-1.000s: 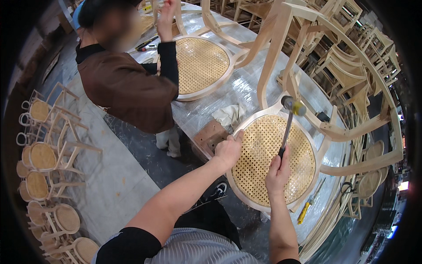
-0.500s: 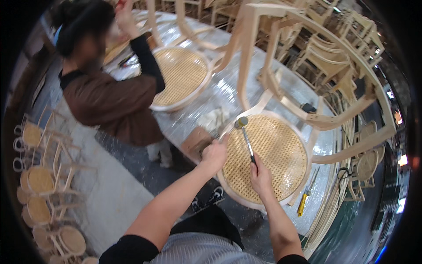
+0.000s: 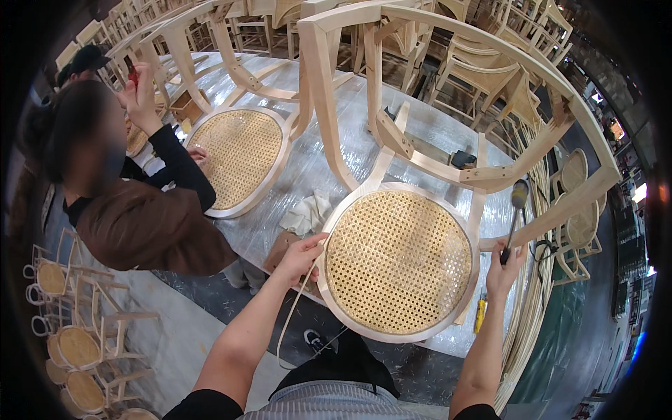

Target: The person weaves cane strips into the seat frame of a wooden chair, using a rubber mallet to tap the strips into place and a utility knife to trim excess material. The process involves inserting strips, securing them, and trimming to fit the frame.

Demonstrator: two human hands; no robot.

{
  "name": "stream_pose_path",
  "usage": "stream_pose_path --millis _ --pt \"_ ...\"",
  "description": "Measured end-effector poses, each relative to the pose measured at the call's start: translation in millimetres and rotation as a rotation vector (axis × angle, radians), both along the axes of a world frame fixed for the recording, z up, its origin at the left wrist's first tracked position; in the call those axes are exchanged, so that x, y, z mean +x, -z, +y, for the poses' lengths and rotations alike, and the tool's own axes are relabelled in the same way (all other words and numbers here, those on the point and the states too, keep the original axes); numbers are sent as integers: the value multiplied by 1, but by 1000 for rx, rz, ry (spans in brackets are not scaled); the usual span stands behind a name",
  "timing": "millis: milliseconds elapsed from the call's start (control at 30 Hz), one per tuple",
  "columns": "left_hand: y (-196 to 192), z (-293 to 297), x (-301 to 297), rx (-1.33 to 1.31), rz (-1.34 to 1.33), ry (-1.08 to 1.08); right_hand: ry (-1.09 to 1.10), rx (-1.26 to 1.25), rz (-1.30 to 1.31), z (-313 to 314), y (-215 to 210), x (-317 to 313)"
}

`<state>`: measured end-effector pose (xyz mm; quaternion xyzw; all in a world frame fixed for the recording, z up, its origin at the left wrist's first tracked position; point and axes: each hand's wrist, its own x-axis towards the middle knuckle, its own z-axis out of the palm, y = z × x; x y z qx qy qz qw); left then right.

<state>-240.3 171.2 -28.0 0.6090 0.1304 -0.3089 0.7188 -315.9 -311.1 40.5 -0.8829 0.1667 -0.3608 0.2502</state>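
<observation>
Two bare hands flank the round cane seat (image 3: 399, 262) of a pale chair frame (image 3: 490, 178). It rests on the wrapped counter (image 3: 308, 157), weave turned up, presumably so the rim can be reached from the near side. The left hand (image 3: 297, 260) is at the seat's left rim, fingers pinching a thin strip (image 3: 288, 318); its length trails down past the counter's edge, which seems to keep it off the weave. The right hand (image 3: 504, 269) is out to the right, its fingers curled about the dark handle of a hammer (image 3: 519, 197), head up, likely so held to stay clear of seat and strip. A yellow handle (image 3: 480, 316) lies right of the seat, handy to that hand; a bundle (image 3: 521, 350) of pale lengths runs farther right. A cloth (image 3: 306, 215) lies near the left rim. Farther left, a co-worker (image 3: 150, 234) raises a red tool (image 3: 132, 73) beside a second seat (image 3: 236, 159).
</observation>
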Motion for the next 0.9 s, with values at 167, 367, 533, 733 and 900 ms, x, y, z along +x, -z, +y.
stream_pose_path --millis 167,367,533,733,900 --pt "4 3 0 32 -91 -92 -43 375 -65 -12 14 46" --pt "-4 -7 -1 62 -222 -266 -20 352 -310 -8 19 60" --pt "-4 -6 -5 165 -267 -245 7 390 -354 -3 31 64" --pt "9 -15 -20 123 -328 -326 -38 465 -446 -12 45 66" --pt "15 -14 -25 114 -394 -348 -82 504 -473 -15 50 66"
